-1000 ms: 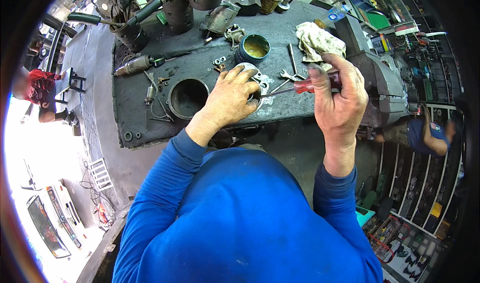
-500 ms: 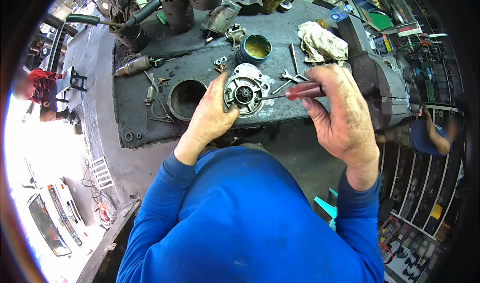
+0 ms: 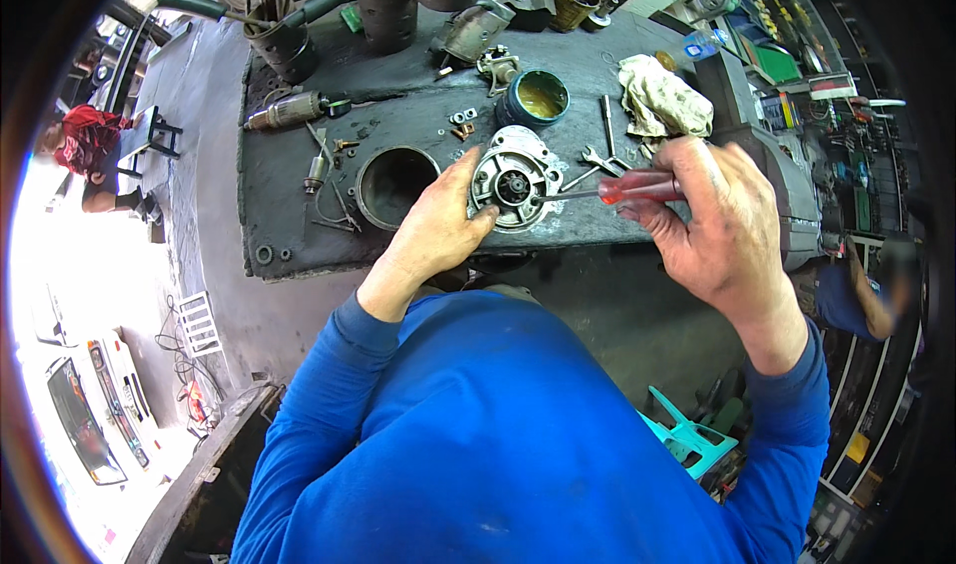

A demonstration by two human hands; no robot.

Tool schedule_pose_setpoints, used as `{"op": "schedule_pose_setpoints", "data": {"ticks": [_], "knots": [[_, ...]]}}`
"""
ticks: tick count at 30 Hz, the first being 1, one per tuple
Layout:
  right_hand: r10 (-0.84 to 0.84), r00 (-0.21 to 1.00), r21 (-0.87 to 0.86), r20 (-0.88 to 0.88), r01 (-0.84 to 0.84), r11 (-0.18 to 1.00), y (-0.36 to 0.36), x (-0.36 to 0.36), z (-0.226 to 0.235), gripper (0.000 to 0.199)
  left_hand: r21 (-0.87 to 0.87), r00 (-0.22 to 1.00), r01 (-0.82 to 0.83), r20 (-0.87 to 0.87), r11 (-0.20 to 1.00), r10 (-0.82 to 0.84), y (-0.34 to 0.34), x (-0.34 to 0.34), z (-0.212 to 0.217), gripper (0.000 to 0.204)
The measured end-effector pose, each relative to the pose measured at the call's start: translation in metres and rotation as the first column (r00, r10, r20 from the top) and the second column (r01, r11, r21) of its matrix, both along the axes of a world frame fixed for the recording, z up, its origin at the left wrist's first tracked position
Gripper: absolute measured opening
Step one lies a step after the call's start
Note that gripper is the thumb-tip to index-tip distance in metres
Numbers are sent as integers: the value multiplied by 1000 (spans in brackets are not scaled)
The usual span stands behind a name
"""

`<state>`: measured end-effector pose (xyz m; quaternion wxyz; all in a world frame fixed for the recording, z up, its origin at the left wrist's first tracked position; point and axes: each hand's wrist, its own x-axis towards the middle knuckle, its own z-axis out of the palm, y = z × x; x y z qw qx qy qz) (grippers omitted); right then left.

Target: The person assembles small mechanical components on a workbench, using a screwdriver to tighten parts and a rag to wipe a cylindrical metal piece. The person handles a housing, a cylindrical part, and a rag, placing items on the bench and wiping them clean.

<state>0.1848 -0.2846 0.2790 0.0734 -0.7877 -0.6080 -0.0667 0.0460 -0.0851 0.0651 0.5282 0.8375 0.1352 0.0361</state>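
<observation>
A round metal housing (image 3: 514,188) with a dark hub at its middle stands at the bench's near edge. My left hand (image 3: 435,218) grips its left side, thumb on the face and fingers along the rim. In my right hand (image 3: 732,230) is a screwdriver (image 3: 647,188) with a translucent red handle, held nearly level. Its shaft points left, and the tip meets the right part of the housing's face beside the hub. Just behind the housing sits a blue-green tub (image 3: 539,99) of yellowish grease. Left of my left hand is a large round opening (image 3: 383,191) with a metal rim.
Spanners (image 3: 600,162) and a metal rod (image 3: 608,121) lie right of the housing, near a crumpled cloth (image 3: 662,96). A power tool (image 3: 289,112) and small fasteners (image 3: 463,118) are on the left. Dark pots (image 3: 388,21) line the back. A turquoise stool (image 3: 697,443) stands at lower right.
The whole view has shifted, so the bench sits further right in the picture. My right forearm is swung further outward. The screwdriver tip stays at the same part of the housing.
</observation>
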Motion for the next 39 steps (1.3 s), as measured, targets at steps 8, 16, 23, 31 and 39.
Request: {"op": "schedule_pose_setpoints", "data": {"ticks": [8, 16, 23, 31, 39], "knots": [[-234, 917, 21, -324, 255, 967, 8, -17, 15, 31, -81, 993, -77, 88, 994, 84, 0, -2, -6, 73], [-84, 965, 80, -248, 107, 991, 44, -14, 14, 27, -60, 983, -106, 145, 993, 114, 14, 1, -9, 43], [-130, 954, 15, -269, 140, 990, 51, -16, 10, 27, -59, 973, -175, 145, 983, 181, 10, 5, -11, 32], [275, 944, -33, -184, -286, 958, 63, -6, 21, 29, -104, 954, -192, 212, 976, 210, 10, 7, -22, 26], [54, 992, -174, 113, -33, 984, 64, -27, 23, 24, -35, 927, -205, 314, 978, 205, 8, 8, -28, 26]]}}
